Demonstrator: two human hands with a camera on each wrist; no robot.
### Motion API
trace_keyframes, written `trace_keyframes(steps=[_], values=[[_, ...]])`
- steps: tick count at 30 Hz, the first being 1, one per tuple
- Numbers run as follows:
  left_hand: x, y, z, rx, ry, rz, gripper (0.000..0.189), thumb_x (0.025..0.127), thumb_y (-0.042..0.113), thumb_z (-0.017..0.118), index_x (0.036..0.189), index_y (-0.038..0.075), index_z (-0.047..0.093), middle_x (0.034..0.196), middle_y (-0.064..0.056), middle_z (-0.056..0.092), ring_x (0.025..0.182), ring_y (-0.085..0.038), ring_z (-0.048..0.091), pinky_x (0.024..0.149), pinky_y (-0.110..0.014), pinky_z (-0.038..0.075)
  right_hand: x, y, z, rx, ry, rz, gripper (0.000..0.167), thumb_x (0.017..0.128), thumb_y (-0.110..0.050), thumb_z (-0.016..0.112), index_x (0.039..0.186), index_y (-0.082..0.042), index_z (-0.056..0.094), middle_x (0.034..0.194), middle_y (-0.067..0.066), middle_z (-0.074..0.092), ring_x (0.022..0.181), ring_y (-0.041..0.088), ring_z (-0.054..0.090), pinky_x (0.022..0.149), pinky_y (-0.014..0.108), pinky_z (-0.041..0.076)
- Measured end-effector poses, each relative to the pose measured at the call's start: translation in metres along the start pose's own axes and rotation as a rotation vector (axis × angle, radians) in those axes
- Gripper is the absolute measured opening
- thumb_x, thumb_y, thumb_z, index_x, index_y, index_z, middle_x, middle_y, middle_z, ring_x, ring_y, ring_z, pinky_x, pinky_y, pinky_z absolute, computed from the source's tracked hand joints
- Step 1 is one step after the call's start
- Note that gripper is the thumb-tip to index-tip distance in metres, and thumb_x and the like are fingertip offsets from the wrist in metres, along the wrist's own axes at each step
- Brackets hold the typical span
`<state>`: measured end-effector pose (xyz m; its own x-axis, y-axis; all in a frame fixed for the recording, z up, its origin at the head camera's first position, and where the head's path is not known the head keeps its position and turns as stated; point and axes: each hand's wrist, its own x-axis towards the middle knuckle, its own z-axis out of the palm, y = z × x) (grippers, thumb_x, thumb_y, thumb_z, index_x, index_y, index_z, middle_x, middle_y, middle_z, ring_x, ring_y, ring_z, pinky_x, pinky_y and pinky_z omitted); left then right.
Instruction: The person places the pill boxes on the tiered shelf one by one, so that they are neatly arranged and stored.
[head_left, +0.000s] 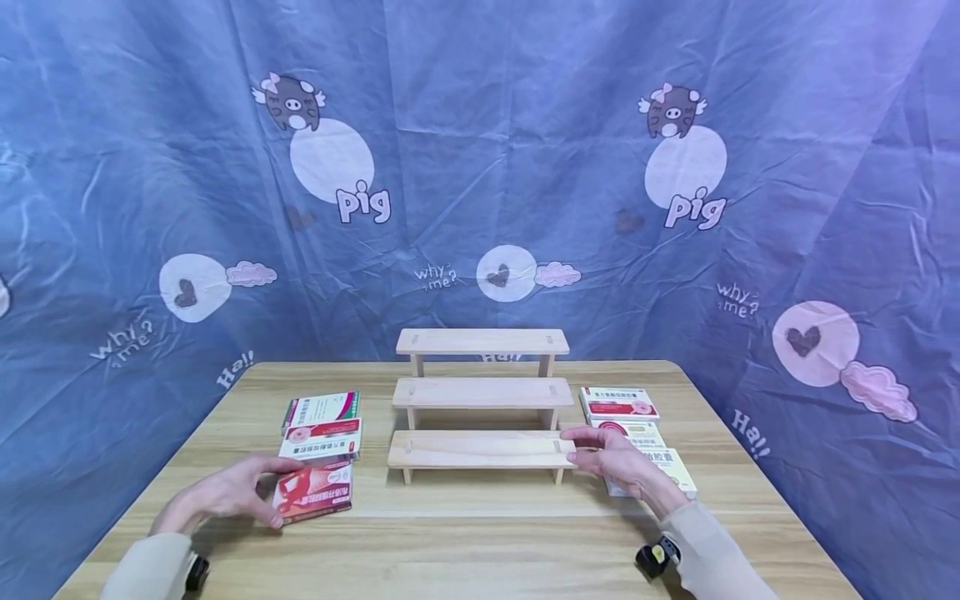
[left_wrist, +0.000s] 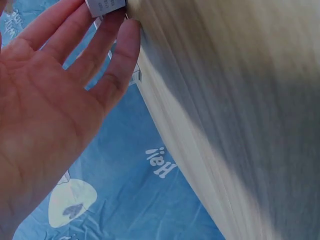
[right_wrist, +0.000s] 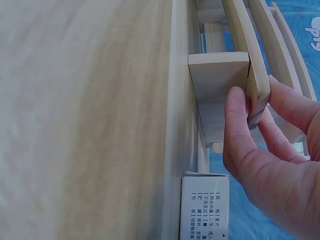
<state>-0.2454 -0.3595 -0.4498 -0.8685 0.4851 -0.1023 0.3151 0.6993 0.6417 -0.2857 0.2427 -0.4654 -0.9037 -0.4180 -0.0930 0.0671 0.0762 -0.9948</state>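
Observation:
A three-tier wooden step shelf (head_left: 480, 392) stands mid-table. My right hand (head_left: 581, 446) pinches the right end of its lowest step (head_left: 480, 448); in the right wrist view the thumb and fingers of that hand (right_wrist: 254, 102) clamp the board's end (right_wrist: 240, 35) above its leg (right_wrist: 217, 95). My left hand (head_left: 262, 493) lies with straight fingers against a red medicine box (head_left: 313, 492) at the front left. In the left wrist view the open palm (left_wrist: 65, 90) shows, fingertips touching a box corner (left_wrist: 105, 6).
Two more medicine boxes (head_left: 322, 439) (head_left: 321, 408) lie behind the red one. Three boxes (head_left: 618, 402) (head_left: 641, 432) (head_left: 675, 468) lie right of the shelf; one white box end (right_wrist: 204, 207) shows by the right wrist. Blue printed cloth (head_left: 480, 167) hangs behind the table.

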Motion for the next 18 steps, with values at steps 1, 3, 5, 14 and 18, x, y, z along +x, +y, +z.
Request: trace_keyframes(steps=[1,3,5,14,18], values=[[0.0001,0.0006,0.0000,-0.002,-0.003,-0.005,0.080,0.062,0.022,0.088,0.133,0.002,0.057,0.131,-0.023,0.057,0.114,-0.027,0.050,0.094,-0.033,0.042,0.0001,0.0003,-0.0002,0.006,0.003,0.003,0.052,0.090,0.001,0.063,0.136,0.016,0.041,0.110,0.004,0.065,0.094,0.011,0.066,0.085,0.024,0.058],[0.0003,0.0015,0.0003,0.002,-0.004,-0.015,0.081,0.062,0.021,0.089,0.133,0.003,0.056,0.131,-0.023,0.057,0.114,-0.028,0.050,0.093,-0.031,0.042,0.0004,0.0012,-0.0004,0.014,0.006,0.009,0.051,0.091,0.001,0.063,0.135,0.015,0.042,0.110,0.004,0.065,0.094,0.010,0.066,0.085,0.024,0.058],[0.0002,0.0018,0.0007,0.000,0.000,-0.030,0.080,0.062,0.020,0.088,0.133,0.004,0.057,0.130,-0.022,0.057,0.111,-0.027,0.050,0.090,-0.026,0.042,0.0005,0.0011,-0.0001,0.018,0.009,0.015,0.051,0.090,0.000,0.063,0.135,0.014,0.043,0.109,0.004,0.065,0.094,0.010,0.066,0.084,0.024,0.058],[-0.0007,0.0046,0.0017,-0.045,0.017,-0.067,0.080,0.063,0.015,0.085,0.136,0.002,0.053,0.126,-0.020,0.057,0.107,-0.026,0.051,0.087,-0.031,0.043,0.0021,0.0041,-0.0009,0.014,0.012,0.026,0.052,0.090,-0.001,0.063,0.136,0.012,0.043,0.108,0.003,0.065,0.092,0.011,0.066,0.085,0.026,0.058],[-0.0005,0.0068,-0.0013,-0.098,0.025,-0.072,0.078,0.069,0.016,0.083,0.138,0.000,0.050,0.132,-0.024,0.054,0.110,-0.026,0.053,0.087,-0.029,0.046,0.0012,0.0046,-0.0013,0.026,0.007,0.024,0.050,0.090,0.001,0.063,0.135,0.012,0.044,0.107,0.004,0.064,0.091,0.011,0.065,0.083,0.026,0.059]])
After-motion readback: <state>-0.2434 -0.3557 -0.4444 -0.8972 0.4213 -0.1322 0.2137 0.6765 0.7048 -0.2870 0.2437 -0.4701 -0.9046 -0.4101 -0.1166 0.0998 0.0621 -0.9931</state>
